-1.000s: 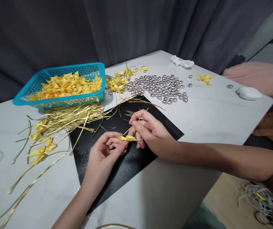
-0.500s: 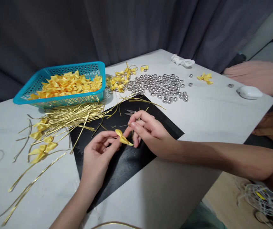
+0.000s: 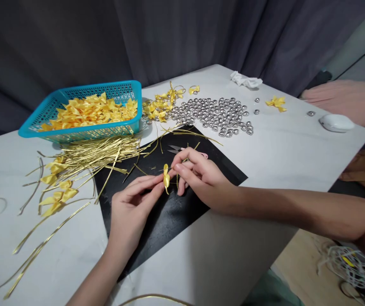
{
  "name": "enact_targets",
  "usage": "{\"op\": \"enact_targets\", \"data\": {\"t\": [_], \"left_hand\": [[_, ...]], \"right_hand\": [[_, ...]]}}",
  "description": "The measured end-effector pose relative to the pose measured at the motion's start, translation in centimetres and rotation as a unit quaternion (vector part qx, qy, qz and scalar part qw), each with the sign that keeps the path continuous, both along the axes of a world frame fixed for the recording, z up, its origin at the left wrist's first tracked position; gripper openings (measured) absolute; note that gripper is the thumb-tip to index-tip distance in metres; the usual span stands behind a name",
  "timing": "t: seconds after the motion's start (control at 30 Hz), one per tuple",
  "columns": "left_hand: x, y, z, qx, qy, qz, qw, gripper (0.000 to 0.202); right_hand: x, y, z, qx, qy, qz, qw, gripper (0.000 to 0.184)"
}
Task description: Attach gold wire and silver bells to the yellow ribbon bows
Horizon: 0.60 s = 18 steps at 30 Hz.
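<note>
My left hand (image 3: 137, 197) pinches a small yellow ribbon bow (image 3: 166, 178) between thumb and fingertips, above the black mat (image 3: 157, 225). The bow is seen nearly edge-on. Close to its right, my right hand (image 3: 198, 172) is closed, thumb against forefinger, on what looks like a thin gold cord (image 3: 177, 180). Part of that cord shows below the fingers; the rest is hidden in the hand. Behind the right hand lie small scissors (image 3: 174, 149) with pink handles, partly covered.
A blue basket (image 3: 89, 126) of yellow bows stands at the back left. Gold cords (image 3: 102, 151) lie in front of it. Silver heart-shaped beads (image 3: 214, 112) are spread at the back. Finished-looking bows (image 3: 59, 197) lie left. A white mouse-like object (image 3: 337, 123) sits far right.
My left hand has turned the bow from slanting to nearly upright and brought it closer to my right fingertips. The right hand has barely moved.
</note>
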State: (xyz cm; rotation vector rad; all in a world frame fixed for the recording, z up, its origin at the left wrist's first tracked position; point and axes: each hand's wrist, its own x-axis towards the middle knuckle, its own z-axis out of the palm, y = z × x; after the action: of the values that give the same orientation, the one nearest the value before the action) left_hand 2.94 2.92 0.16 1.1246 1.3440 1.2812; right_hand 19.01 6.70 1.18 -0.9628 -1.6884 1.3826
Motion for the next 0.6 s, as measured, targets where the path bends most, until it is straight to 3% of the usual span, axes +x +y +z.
{"op": "enact_targets", "data": {"t": [0.23,0.37,0.5,0.6], "left_hand": [[0.51,0.0,0.42,-0.052,-0.002,-0.03,0.998,0.023],[0.62,-0.03,0.11,-0.045,-0.001,-0.031,0.999,0.031],[0.63,0.02,0.15,-0.054,0.004,-0.026,0.998,0.024],[0.65,0.08,0.4,-0.066,0.012,-0.013,0.998,0.02]], "right_hand": [[-0.15,0.33,-0.57,0.023,-0.041,-0.018,0.999,0.009],[-0.19,0.26,-0.62,-0.019,-0.036,-0.027,0.999,0.007],[-0.29,0.24,-0.47,-0.056,-0.019,-0.03,0.998,0.007],[-0.19,0.44,-0.44,-0.032,-0.023,-0.04,0.998,0.009]]}}
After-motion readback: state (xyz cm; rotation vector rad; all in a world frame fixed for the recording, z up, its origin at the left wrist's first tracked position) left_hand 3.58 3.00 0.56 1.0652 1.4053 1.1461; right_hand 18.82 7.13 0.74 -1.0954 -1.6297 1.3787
